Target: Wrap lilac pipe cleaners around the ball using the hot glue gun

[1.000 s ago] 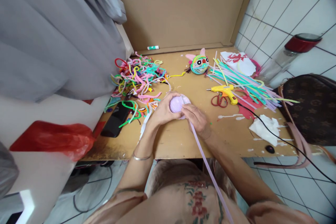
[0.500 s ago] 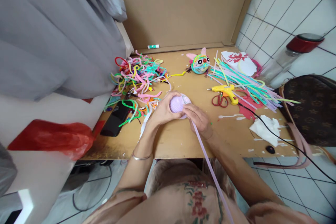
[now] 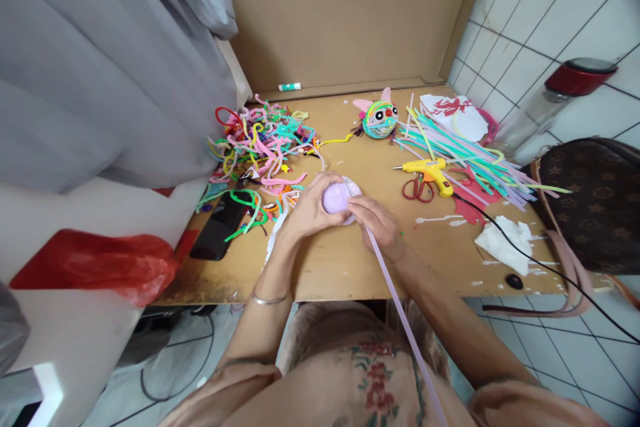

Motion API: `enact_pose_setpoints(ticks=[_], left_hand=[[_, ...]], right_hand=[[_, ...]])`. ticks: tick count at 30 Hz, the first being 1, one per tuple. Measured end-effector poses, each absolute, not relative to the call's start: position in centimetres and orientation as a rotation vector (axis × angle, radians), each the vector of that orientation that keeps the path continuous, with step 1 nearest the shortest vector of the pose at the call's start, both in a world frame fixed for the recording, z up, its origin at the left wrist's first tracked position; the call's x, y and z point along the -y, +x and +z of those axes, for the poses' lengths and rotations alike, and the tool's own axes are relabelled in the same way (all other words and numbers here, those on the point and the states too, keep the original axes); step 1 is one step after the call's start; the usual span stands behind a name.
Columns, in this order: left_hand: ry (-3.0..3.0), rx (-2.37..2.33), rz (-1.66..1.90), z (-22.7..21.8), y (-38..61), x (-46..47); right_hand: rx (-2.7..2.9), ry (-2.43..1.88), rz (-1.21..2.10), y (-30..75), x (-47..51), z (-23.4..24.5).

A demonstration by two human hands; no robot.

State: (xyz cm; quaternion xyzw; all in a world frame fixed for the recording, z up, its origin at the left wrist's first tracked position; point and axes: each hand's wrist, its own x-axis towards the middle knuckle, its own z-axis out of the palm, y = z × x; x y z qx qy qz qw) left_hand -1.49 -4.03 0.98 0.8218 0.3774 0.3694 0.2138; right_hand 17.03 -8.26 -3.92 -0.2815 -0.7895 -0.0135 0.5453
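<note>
Low over the middle of the table, a round lilac-wrapped ball (image 3: 336,198) sits between my two hands. My left hand (image 3: 314,208) curls around its left side, thumb below and fingers over the top. My right hand (image 3: 376,221) pinches at the ball's right edge, where a long lilac pipe cleaner (image 3: 400,310) comes out below the fingers and trails down toward my lap. Exactly how the strip meets the ball is hidden by my right fingers. A whitish patch shows at the ball's upper right.
Tangled pipe cleaners (image 3: 270,143) are heaped at left beside a black phone (image 3: 215,230). A decorated animal-face ball (image 3: 379,121) stands behind. To the right lie a yellow glue gun (image 3: 427,172), red-handled scissors (image 3: 417,189), straight pipe cleaners (image 3: 465,153), tissue (image 3: 505,243) and a brown bag (image 3: 590,207).
Both hands keep nearly the same hold on the ball and the strip. The whole view has shifted very slightly.
</note>
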Motion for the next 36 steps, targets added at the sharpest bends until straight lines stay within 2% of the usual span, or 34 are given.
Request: enact_pose_setpoints(ticks=[21, 36], left_hand=[[2.374, -1.0, 1.03, 0.9, -1.7, 3.9], [2.343, -1.006, 1.005, 0.8, -1.9, 3.8]], right_hand=[[1.872, -0.666, -0.002, 17.0, 8.4, -3.4], [1.551, -0.967, 0.446, 17.0, 8.6, -1.9]])
